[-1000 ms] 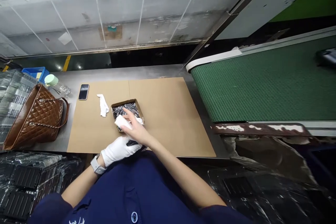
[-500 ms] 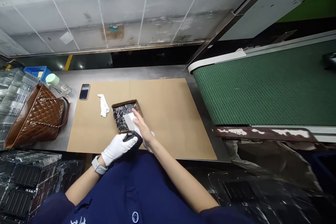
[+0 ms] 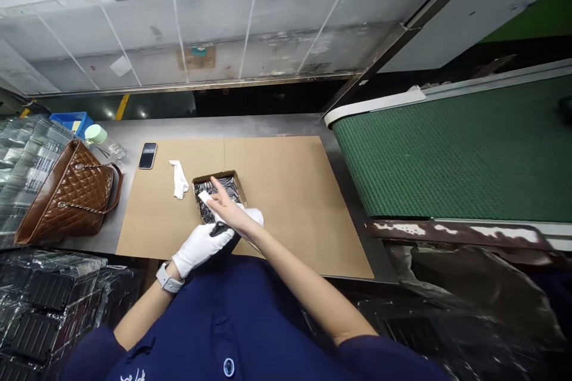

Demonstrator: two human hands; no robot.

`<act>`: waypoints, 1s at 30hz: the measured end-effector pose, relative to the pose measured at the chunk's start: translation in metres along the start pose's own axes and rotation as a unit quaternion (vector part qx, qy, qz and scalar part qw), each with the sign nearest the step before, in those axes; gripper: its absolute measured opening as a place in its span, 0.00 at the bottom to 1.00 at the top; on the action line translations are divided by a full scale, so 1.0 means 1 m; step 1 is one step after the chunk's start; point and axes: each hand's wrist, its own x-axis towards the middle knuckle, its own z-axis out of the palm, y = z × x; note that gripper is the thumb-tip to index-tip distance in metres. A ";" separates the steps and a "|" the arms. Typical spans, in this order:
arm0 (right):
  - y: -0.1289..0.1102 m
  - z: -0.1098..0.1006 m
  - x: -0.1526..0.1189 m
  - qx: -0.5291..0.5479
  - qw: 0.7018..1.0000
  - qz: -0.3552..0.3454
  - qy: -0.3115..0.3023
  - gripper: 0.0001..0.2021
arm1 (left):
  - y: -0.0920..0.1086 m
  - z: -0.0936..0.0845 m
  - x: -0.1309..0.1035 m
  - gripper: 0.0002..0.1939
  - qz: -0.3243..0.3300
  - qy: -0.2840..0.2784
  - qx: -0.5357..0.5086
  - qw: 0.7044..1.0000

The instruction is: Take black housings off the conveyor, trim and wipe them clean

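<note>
My left hand [image 3: 201,248], in a white glove, is closed on a smooth black part [image 3: 222,239] near the front edge of the table. The part's lower portion blends into my dark shirt, so its kind is unclear. My bare right hand [image 3: 230,211] lies over it, index finger stretched out. A white cloth [image 3: 254,215] is held in that hand, showing on both sides of it. Just beyond, partly covered by my right hand, sits a shallow cardboard box [image 3: 242,190] full of small shiny black pieces [image 3: 230,184].
Brown cardboard [image 3: 295,202] covers the table. To the left lie a crumpled white glove or cloth [image 3: 179,180], a phone [image 3: 148,156], a bottle [image 3: 105,141], a blue bin [image 3: 74,122] and a brown quilted bag [image 3: 71,190]. A green conveyor belt [image 3: 451,155] runs at right.
My right hand has turned and shifted slightly left over the box's near side. The white cloth moved with it, and more of it shows by the wrist. The left hand keeps its grip.
</note>
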 end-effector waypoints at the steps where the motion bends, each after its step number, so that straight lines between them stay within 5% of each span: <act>1: 0.007 -0.002 0.002 0.027 0.999 0.012 0.025 0.39 | -0.002 -0.001 0.001 0.15 -0.009 0.025 -0.027 0.999; 9: 0.024 0.000 0.080 0.127 0.973 0.022 0.191 0.36 | -0.017 -0.021 0.030 0.38 -0.051 0.222 -0.237 0.944; 15: 0.038 -0.040 0.127 0.099 0.976 0.028 0.194 0.41 | -0.030 -0.046 0.028 0.33 -0.073 0.283 -0.244 0.925; 22: 0.059 -0.081 0.110 0.076 0.985 0.050 0.146 0.44 | -0.036 -0.036 0.018 0.18 -0.066 0.264 -0.133 0.953; 26: 0.059 -0.077 0.092 0.131 0.983 0.063 0.110 0.46 | -0.028 -0.034 0.021 0.16 -0.028 0.199 -0.060 0.978; 30: 0.051 -0.057 0.079 0.197 0.976 0.053 0.077 0.37 | -0.020 -0.032 0.038 0.21 0.020 0.109 -0.015 0.994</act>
